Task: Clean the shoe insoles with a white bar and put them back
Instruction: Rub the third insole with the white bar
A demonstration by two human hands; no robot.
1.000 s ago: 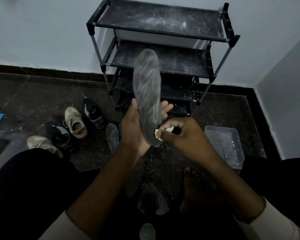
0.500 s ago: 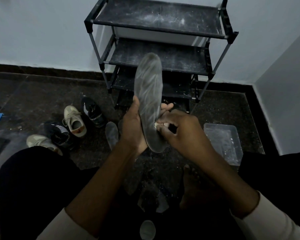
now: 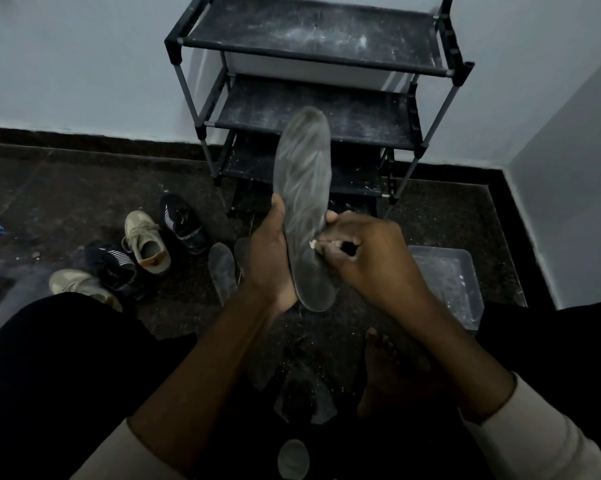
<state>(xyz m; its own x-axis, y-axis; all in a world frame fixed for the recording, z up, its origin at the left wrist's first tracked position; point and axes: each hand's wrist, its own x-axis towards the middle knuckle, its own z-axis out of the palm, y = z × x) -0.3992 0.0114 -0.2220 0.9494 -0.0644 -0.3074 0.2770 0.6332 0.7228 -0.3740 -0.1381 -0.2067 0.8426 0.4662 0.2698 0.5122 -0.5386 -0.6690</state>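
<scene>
A dark speckled floor (image 3: pixel 67 188) fills the frame below a pale wall, with a black three-tier shoe rack (image 3: pixel 313 39) standing against the wall at upper centre, its shelves dusted with white powder. The seated person's dark-clad knees take up the lower corners, and a bare foot (image 3: pixel 382 372) rests on the floor at lower centre-right. A clear plastic tub (image 3: pixel 444 282), streaked white inside, sits on the floor at right centre. Four shoes cluster at left centre: two beige sneakers (image 3: pixel 146 242) and two black sneakers with white stripes (image 3: pixel 183 223).

At the centre of the frame a grey insole (image 3: pixel 304 188) stands nearly upright, toe end up in front of the rack, its face marked with pale streaks. The left hand (image 3: pixel 269 258) grips its lower half from the left edge, with fingertips showing past the right edge. The right hand (image 3: pixel 368 261), fingers curled, pinches a small white bar (image 3: pixel 313 243) and presses it to the insole's right edge near the heel.

A second insole (image 3: pixel 223 268) lies flat on the floor just left of the left hand.
</scene>
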